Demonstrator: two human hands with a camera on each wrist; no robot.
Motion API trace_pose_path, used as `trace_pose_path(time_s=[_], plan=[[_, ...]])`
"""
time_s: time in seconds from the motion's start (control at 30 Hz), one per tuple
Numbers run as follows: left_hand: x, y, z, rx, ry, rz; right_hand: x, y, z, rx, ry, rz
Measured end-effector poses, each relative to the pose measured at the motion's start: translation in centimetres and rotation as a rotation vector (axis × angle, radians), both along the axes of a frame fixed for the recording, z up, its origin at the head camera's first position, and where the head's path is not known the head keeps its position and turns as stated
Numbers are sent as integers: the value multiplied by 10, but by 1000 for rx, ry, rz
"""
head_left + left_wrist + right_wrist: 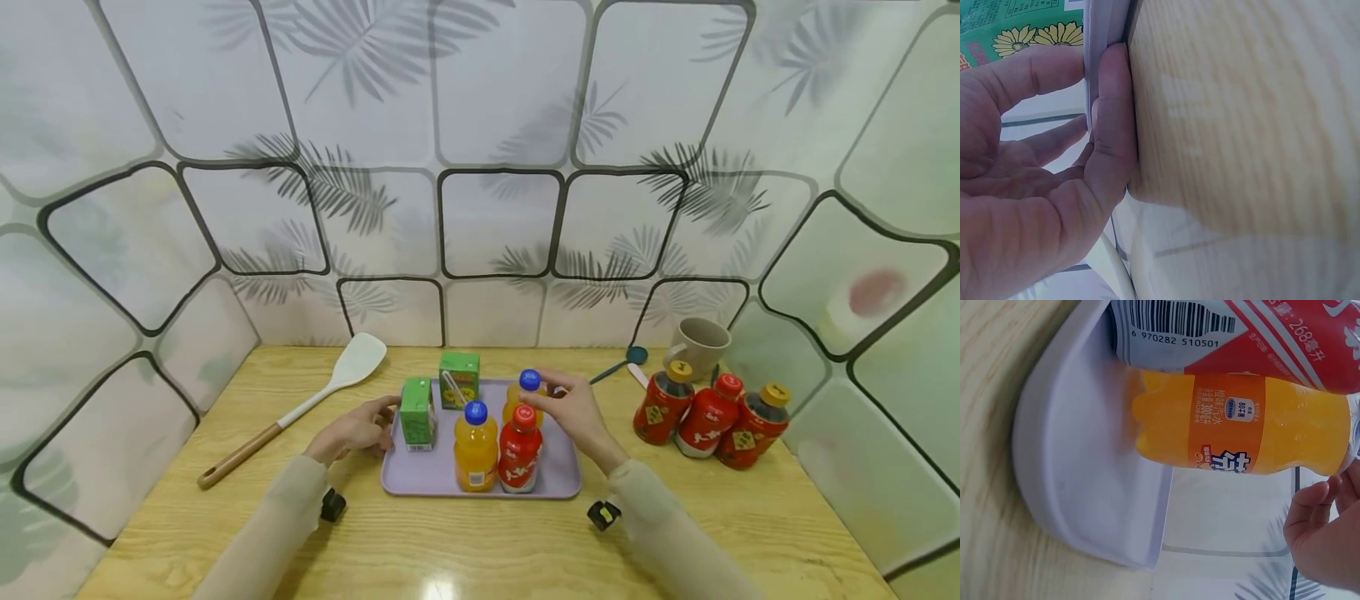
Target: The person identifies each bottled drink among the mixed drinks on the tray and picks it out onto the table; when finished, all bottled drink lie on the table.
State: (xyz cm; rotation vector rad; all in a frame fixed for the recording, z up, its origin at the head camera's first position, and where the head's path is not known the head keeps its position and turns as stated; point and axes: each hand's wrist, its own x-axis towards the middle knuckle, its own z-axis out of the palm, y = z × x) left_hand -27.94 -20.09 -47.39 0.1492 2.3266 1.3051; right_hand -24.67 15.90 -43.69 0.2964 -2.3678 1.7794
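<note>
Hands [365, 427] [577, 408] hold tray edge [386, 477] and rear bottle [513, 400], gap beside front carton [417, 414]

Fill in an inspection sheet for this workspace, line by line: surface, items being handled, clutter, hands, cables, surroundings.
Surface: wood-grain table, bright reflection near the person.
Items: purple tray bearing two green cartons, two orange bottles and one red bottle.
Clutter: white spatula on the left; mug, dark ladle, pale utensil and three red-labelled bottles on the right.
Left hand: grips the tray's left edge.
Right hand: pinches the rear orange bottle near its blue cap.
Cables: nothing seen.
Surroundings: leaf-patterned wall.
</note>
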Motion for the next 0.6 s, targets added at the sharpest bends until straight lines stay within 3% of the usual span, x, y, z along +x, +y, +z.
trace_pose_path(time_s=[0.23,0.6], plan=[[0,2,1,-9,-5,3,0,9,8,-74,-25,-74],[2,3,2,-23,-8,12,-3,42,17,67,83,-165]])
